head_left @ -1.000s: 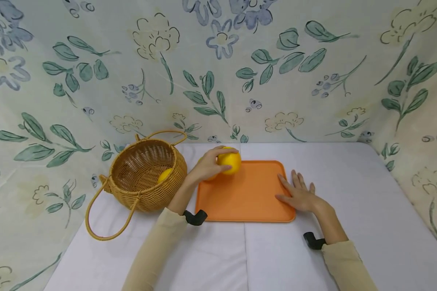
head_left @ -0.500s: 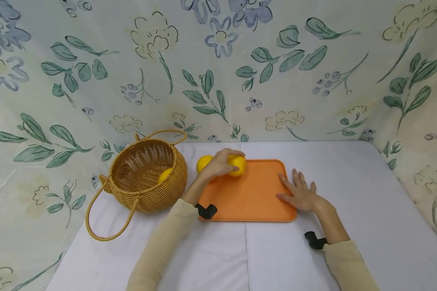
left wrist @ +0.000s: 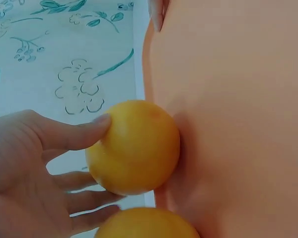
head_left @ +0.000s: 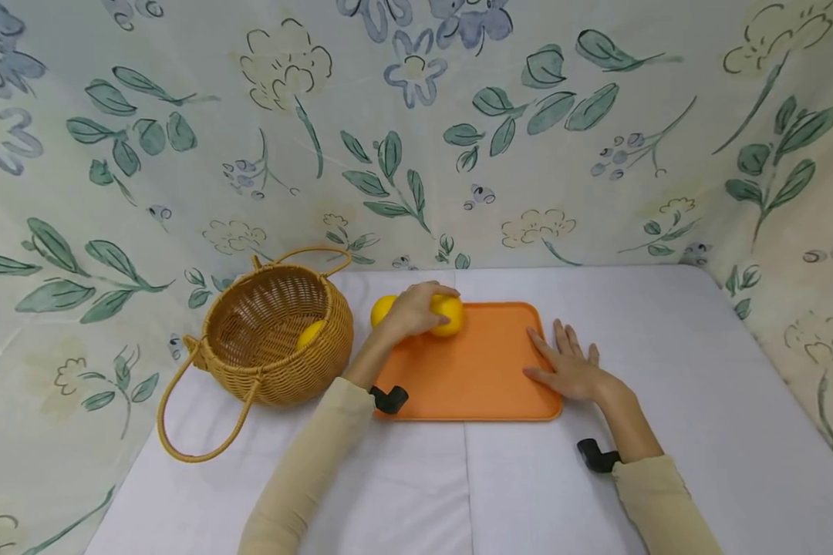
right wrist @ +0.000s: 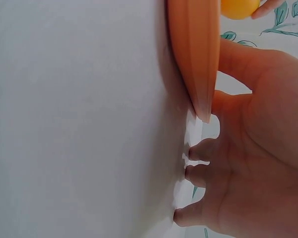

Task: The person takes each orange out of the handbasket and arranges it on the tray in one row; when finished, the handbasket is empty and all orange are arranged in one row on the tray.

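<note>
Head: above the bench (head_left: 527,478), facing forward and down, farthest back.
Left wrist: close at left hand (left wrist: 30,173), scene turned sideways.
Right wrist: close at right hand (right wrist: 268,134), low, also sideways.
Wrists share: orange tray (left wrist: 248,124).

2 arms (head_left: 312,470) extended forward | left hand (head_left: 416,311): thumb (left wrist: 77,137) opposite fingers (left wrist: 92,200) | right hand (head_left: 575,378): palm (right wrist: 268,144) down, fingers spread
</note>
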The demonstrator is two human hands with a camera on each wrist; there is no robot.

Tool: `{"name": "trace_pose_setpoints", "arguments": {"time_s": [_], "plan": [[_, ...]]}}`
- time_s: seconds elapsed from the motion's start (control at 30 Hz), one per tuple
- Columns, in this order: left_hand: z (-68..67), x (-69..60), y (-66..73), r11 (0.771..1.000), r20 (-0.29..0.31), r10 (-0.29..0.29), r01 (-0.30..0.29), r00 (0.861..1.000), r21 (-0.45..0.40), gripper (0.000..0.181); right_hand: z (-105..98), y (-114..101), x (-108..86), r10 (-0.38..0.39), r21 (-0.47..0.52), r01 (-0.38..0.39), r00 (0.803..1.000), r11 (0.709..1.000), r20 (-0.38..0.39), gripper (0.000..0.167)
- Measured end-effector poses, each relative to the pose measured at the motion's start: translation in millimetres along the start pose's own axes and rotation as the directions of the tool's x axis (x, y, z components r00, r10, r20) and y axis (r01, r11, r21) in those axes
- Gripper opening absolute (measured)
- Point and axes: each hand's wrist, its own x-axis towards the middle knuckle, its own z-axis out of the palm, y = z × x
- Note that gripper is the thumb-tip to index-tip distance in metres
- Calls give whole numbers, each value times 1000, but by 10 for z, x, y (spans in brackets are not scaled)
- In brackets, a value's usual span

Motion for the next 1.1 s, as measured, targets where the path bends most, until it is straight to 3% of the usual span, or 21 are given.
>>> {"name": "trace_pose_setpoints", "arguments": {"time_s": [0.37, 0.6, 0.87, 1.1], "plan": [[-48, -42, -302, 985, 20, 129, -126, 991, -120, 52, 13, 3, 6, 2, 2, -2, 1000, 1000, -3, 85], [-2, -22, -364, 983, 0, 181, -181, 983, -18, 60, 16, 13, 15, 5, -9, -5, 1000, 1000, -7, 85], [13, -43, -432, 985, -111, 175, -172, 978, 36, 60, 8, -2, 8, -7, 4, 7, 1000, 1000, 0, 85], [-2, -48, -493, 987, -127, 163, -161, 978, 28, 58, -8, -15, -10, -11, 12, 11, 1000, 1000, 0, 84]]}}
